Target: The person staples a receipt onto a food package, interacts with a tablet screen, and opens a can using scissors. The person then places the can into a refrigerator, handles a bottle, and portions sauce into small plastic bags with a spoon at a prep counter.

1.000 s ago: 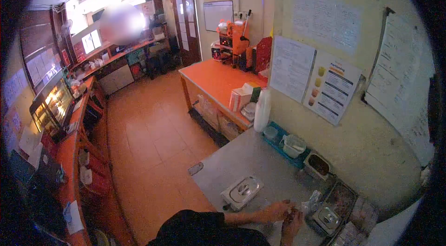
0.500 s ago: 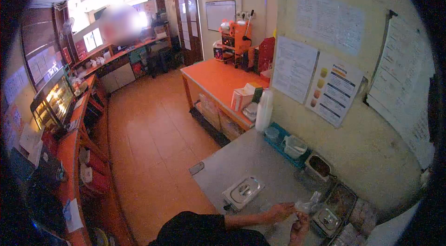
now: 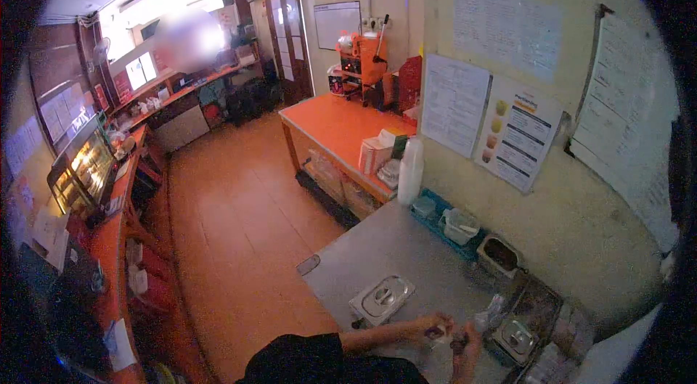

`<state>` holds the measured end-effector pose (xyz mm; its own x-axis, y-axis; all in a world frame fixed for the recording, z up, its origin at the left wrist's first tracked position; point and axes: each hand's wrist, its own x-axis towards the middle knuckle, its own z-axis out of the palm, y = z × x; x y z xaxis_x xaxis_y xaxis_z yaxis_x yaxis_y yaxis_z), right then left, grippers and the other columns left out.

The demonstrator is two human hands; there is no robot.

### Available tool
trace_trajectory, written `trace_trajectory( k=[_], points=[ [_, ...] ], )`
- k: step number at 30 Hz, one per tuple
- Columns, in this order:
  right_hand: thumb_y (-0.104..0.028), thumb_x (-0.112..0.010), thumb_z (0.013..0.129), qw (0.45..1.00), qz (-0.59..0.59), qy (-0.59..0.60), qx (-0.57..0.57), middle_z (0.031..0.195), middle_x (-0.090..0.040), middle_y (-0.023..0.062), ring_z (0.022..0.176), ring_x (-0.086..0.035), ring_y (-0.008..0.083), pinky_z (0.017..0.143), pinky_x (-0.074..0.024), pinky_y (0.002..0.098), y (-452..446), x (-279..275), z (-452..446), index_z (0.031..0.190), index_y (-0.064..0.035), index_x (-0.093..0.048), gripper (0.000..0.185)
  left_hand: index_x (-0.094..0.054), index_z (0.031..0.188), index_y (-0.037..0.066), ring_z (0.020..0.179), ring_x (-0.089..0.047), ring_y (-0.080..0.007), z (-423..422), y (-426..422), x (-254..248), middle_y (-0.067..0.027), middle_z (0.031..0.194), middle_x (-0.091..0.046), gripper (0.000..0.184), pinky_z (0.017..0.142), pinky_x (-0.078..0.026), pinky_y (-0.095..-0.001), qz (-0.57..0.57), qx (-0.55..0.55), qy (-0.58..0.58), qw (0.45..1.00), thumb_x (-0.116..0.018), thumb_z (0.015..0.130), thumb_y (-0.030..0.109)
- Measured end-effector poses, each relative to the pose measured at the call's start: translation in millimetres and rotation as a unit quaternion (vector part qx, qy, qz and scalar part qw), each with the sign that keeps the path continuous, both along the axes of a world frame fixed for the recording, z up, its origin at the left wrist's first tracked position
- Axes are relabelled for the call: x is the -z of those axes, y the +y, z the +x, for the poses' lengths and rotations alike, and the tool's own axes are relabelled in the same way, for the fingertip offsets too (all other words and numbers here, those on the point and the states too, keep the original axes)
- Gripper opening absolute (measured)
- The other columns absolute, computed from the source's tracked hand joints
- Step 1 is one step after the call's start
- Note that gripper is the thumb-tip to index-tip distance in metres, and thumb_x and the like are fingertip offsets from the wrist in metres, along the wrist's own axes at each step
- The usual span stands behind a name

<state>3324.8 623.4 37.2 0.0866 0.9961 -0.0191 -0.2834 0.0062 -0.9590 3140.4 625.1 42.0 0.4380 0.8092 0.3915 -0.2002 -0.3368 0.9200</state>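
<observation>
My left hand (image 3: 434, 326) reaches in from the black sleeve over the steel table, its fingers pinched together. Close on its right, my right hand (image 3: 467, 346) is also closed, its fingers curled towards the left ones. Something small and pale shows between the two hands, too blurred to name. Just beyond my right hand lies crumpled clear plastic (image 3: 491, 309). To the right of that is a steel container with a lid (image 3: 517, 340). A steel lid with a handle (image 3: 382, 300) is on the table beyond my left forearm.
Along the wall stand a teal tray (image 3: 465, 249) with clear tubs, a steel pan of dark food (image 3: 499, 253) and a stack of white cups (image 3: 411, 172). An orange counter (image 3: 327, 123) adjoins the steel table (image 3: 341, 260). A blurred person is far back.
Both hands have drawn back from the clear plastic, shifting left and slightly down. The plastic now shows apart from them. The view has turned slightly.
</observation>
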Motion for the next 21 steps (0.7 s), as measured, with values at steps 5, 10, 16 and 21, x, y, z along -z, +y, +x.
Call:
trace_trajectory(
  k=[5,10,16,21],
  points=[
    [-0.017,-0.061,0.081,0.992,-0.089,0.016,-0.087,0.064,-0.049,0.0002,0.045,-0.045,0.0107,0.039,-0.0331,0.024,-23,-62,-28,0.098,-0.0102,-0.048,0.023,-0.052,0.112,0.003,0.087,-0.057,-0.0229,-1,17,-23,-0.0101,0.108,-0.056,0.047,0.065,-0.046,-0.0331,-0.39,-0.013,0.174,0.904,-0.069,0.075,0.025],
    [-0.017,-0.067,0.075,0.982,0.046,-0.172,-0.056,0.076,-0.053,0.0063,0.059,-0.052,0.0144,0.054,-0.042,0.029,-31,-52,-34,0.102,-0.0095,-0.046,0.035,-0.042,0.124,0.005,0.106,-0.052,-0.0349,10,-7,-52,-0.0195,0.13,-0.042,0.053,0.08,-0.045,-0.0421,-0.197,-0.161,0.424,0.869,-0.063,0.077,0.018],
    [-0.02,-0.072,0.069,0.738,0.111,-0.626,0.227,0.084,-0.053,0.0102,0.069,-0.054,0.0215,0.063,-0.0433,0.0343,-25,-79,-33,0.102,-0.0075,-0.046,0.044,-0.031,0.132,0.006,0.118,-0.044,-0.0411,41,-29,-43,-0.0237,0.137,-0.033,0.059,0.096,-0.04,-0.0452,0.04,-0.302,0.432,0.849,-0.054,0.077,0.003],
    [-0.019,-0.067,0.074,0.844,-0.046,-0.528,-0.087,0.084,-0.053,0.0121,0.071,-0.054,0.0241,0.064,-0.043,0.0336,-34,-8,-9,0.098,-0.0059,-0.047,0.034,-0.04,0.129,0.008,0.105,-0.054,-0.0383,27,9,-12,-0.0207,0.137,-0.035,0.068,0.08,-0.049,-0.0455,-0.059,-0.136,0.412,0.899,-0.071,0.073,0.033]
  ],
)
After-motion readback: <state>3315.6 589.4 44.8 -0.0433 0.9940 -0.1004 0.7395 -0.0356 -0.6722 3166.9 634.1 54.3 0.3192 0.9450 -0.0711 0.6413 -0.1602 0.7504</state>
